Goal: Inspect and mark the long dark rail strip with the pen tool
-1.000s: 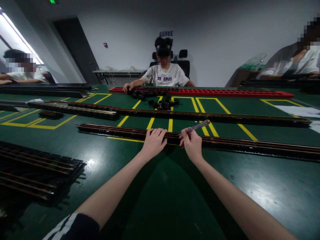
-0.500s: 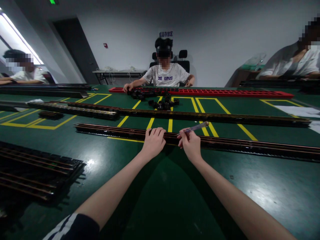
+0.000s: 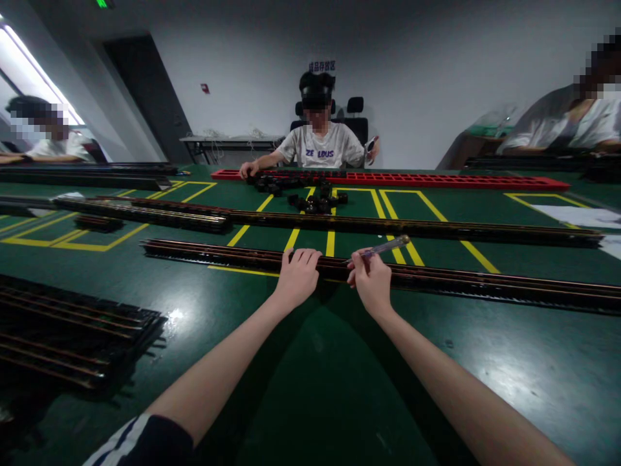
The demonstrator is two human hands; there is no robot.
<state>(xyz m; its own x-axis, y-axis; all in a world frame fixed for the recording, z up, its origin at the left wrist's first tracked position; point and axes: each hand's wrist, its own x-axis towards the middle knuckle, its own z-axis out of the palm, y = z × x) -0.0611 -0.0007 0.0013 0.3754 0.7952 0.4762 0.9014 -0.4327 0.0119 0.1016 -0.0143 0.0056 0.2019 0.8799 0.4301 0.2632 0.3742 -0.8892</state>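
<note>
While gripping a screwdriver (image 3: 392, 244) in the fingers of the right hand (image 3: 372, 283), rest the bent fingers of the left hand (image 3: 297, 278) over a long strip (image 3: 213, 253); cannot tell whether clasping it. Find the strip between both sets of fingers and stretching well beyond them to either side.

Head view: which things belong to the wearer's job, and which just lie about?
Likely in the job:
- clear-handled tool, held in the right hand
- near long dark rail, under the left hand

Apparently just lying about, untouched by the wearer:
- far long dark rail
- dark rails at lower left
- loose black parts
- white sheet at right
</note>
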